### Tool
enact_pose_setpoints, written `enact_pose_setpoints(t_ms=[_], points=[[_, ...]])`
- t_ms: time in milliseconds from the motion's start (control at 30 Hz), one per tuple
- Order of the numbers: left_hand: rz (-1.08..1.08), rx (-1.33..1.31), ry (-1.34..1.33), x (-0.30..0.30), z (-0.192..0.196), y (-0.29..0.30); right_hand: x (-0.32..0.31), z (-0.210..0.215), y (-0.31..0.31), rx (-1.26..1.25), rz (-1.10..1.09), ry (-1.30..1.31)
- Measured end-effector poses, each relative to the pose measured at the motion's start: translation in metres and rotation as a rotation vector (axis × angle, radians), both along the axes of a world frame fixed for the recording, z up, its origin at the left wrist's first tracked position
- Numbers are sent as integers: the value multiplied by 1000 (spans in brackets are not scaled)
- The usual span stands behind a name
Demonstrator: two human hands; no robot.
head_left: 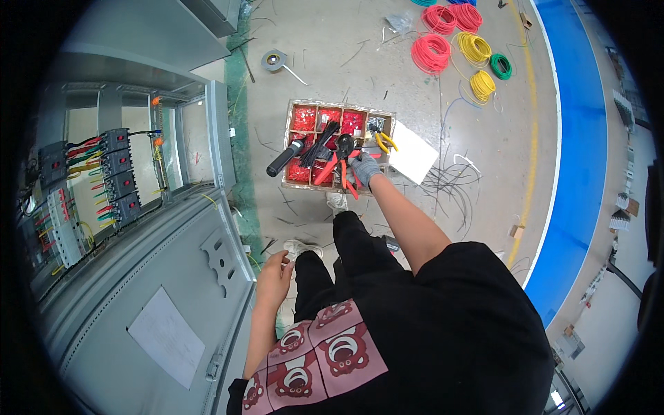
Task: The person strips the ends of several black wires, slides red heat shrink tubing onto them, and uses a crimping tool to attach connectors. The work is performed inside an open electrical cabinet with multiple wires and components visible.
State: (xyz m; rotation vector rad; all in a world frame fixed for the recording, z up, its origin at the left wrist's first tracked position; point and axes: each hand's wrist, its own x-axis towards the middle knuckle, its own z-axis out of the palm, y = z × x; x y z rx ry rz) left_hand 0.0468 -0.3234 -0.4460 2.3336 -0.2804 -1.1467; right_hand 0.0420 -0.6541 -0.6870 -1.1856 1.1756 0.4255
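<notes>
A shallow divided box (286, 178) on the floor holds small red parts, black cable ties (319, 143) and hand tools. My right hand (364, 168), in a grey glove, reaches into its near right part, beside red-handled pliers (344, 173). The right fingertips are partly hidden, and whether they grip anything is unclear. A black cylindrical tool handle (284, 159) sticks out over the box's left edge. Yellow-handled pliers (384, 140) rest at the right compartment. My bare left hand (274, 277) hangs near the cabinet door with loosely bent fingers and nothing visible in it.
On my left stands an open grey cabinet with wired black breakers (121, 173); its door (155, 283) carries a paper sheet. Red, yellow and green wire coils (430, 54) lie at the far right. A tape roll (274, 60), white board (415, 152) and wire scraps are on the floor.
</notes>
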Motion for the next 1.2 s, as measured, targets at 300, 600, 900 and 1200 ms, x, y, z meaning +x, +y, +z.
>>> enact_pose_setpoints(t_ms=[300, 600, 900, 1200], points=[[-15, -45, -37, 10, -10, -8, -25, 3, -33, 130, -32, -26], [35, -17, 4, -3, -12, -4, -36, 84, -74, -664, 405, 272], [61, -2, -21, -11, -1, 6, 11, 24, -97, -722, 737, 466], [99, -180, -81, -4, 22, 22, -39, 131, -86, 64, 207, -54]])
